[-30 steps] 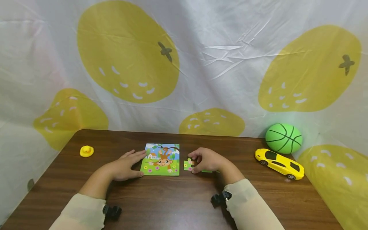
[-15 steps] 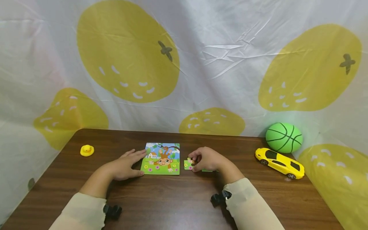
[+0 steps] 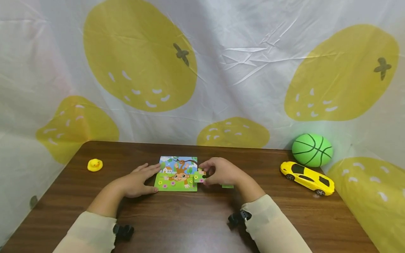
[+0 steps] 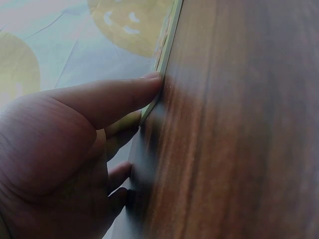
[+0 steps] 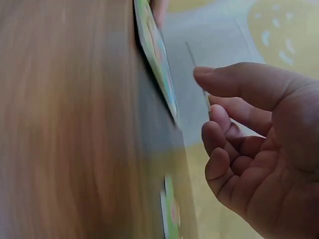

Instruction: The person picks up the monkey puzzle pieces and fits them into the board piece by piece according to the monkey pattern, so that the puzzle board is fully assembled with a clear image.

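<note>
A square picture puzzle with a monkey on a green and blue scene lies on the brown table. My left hand rests at its left side, fingers fairly straight and spread; in the left wrist view the thumb touches the puzzle's edge. Between thumb and fingers my right hand pinches a green puzzle piece with flowers on it. That piece is raised off the table and overlaps the puzzle's right edge in the head view. Another puzzle piece lies on the table, partly hidden by the right hand.
At the table's left stands a yellow toy duck. A yellow toy car sits at the right, with a green ball behind it. White cloth printed with yellow fruit hangs around the table.
My right hand has lifted the pinched puzzle piece off the table and moved it left to the puzzle's right edge. The left hand has stayed in place.
</note>
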`<state>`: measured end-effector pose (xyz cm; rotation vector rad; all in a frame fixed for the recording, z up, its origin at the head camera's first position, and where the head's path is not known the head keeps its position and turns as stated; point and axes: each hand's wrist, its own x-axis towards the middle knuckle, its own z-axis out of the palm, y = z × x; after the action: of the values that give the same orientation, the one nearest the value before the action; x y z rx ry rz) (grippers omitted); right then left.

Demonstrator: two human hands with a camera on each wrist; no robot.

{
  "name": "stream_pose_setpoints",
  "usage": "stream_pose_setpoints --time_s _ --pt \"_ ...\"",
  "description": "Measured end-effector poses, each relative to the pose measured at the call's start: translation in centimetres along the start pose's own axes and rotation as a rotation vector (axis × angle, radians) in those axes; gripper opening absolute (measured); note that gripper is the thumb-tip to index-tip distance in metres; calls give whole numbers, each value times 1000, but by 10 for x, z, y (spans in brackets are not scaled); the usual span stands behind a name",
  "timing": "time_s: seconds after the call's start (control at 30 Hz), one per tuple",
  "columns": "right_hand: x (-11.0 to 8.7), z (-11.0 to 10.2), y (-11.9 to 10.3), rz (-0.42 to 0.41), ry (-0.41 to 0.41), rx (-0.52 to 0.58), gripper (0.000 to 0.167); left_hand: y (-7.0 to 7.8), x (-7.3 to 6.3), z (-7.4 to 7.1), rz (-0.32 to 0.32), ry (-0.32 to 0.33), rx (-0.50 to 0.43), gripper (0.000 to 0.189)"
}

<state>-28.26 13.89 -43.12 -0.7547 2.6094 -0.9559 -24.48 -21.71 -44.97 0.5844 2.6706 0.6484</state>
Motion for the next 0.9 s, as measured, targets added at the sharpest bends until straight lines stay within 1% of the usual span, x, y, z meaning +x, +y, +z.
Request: stream_pose_setpoints --time_s 0.1,0.3,0.43,0.53,0.6,0.8,0.9 --pt "7 8 -14 -32 -14 38 57 1 -1 0 3 2 -1 87" --pt "28 29 -38 -72 -56 40 58 0 -1 0 10 2 2 86" --pt "43 43 -49 -53 -95 49 58 -2 -1 1 9 0 2 86" --pt "51 51 -54 -37 -107 40 58 -3 -1 2 9 -1 2 87" --pt "56 56 -57 -36 -105 25 58 -3 -1 2 11 -1 2 87" --pt "67 68 -64 -23 -73 -90 61 -4 -1 1 16 11 7 87" --pt "71 73 -66 -18 -73 -103 59 -3 -1 1 22 13 8 87"
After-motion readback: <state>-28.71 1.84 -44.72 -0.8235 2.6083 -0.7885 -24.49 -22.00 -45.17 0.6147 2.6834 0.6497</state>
